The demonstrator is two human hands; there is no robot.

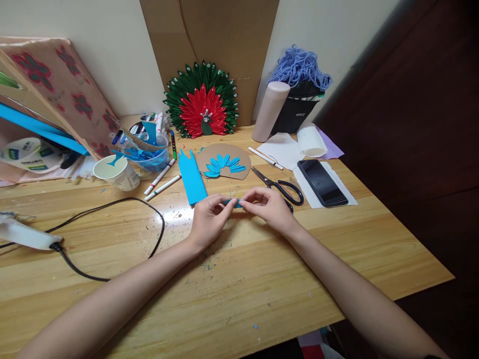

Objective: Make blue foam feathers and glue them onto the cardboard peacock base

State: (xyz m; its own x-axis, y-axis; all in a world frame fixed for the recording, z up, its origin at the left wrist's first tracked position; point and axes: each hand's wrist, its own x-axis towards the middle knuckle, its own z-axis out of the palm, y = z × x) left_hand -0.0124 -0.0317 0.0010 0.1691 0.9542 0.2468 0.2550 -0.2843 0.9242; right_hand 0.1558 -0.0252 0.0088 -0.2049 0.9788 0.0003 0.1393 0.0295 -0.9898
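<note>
Between my two hands is a small blue paper piece (pixel 234 203), pinched at both ends just above the table. My left hand (pixel 211 217) closes thumb and fingers on its left end. The thumb and forefinger of my right hand (pixel 270 208) grip the other end. Much of the piece is hidden by the fingers. Beyond them lies a rounded cardboard base (pixel 240 150) with a fan of blue paper petals (pixel 224 164) on it. A folded blue paper strip (pixel 192 178) with a notched top lies left of that. Black-handled scissors (pixel 281 185) rest by my right hand.
At the back stands a green and red peacock fan (pixel 204 102). A phone (pixel 322 182) lies on white paper at right. White markers (pixel 160 177), a paper cup (pixel 117 172) and a tub of blue scraps (pixel 147 154) are at left, near a glue gun (pixel 28 232) and its black cord.
</note>
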